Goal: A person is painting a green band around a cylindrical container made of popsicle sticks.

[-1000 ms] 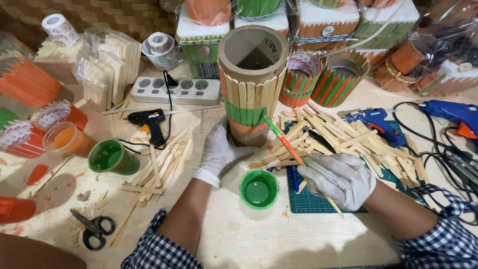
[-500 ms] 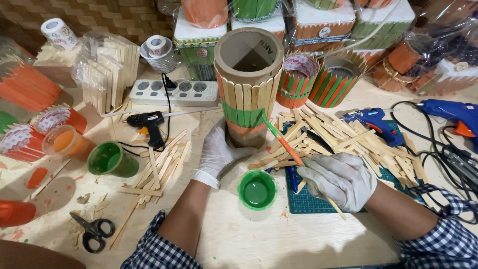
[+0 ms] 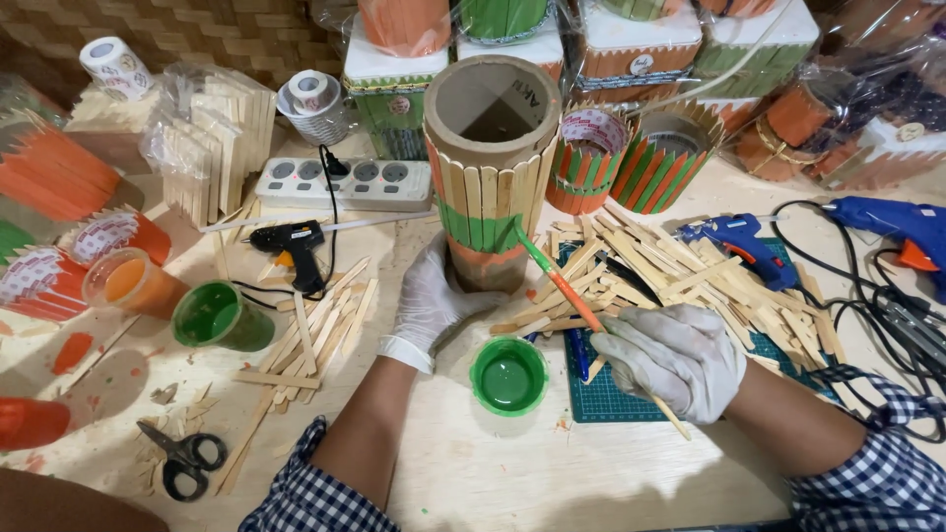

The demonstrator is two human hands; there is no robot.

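My left hand (image 3: 431,300), in a white glove, grips the bottom of a tall cardboard tube (image 3: 490,167) clad in wooden sticks, with a green band and an orange band painted low on it. My right hand (image 3: 678,357), also gloved, holds a thin paintbrush (image 3: 564,286) whose tip touches the green band. A small cup of green paint (image 3: 508,374) stands between my hands on the wooden table (image 3: 512,473).
Loose wooden sticks (image 3: 680,271) are piled on a green cutting mat (image 3: 611,399) at right. A black glue gun (image 3: 286,241), power strip (image 3: 345,182), green cup (image 3: 219,315), orange cup (image 3: 128,281) and scissors (image 3: 187,458) lie left. Blue glue guns (image 3: 744,241) and cables lie right.
The view has shifted slightly; my hands keep their hold, and the brush tip stays against the green band.
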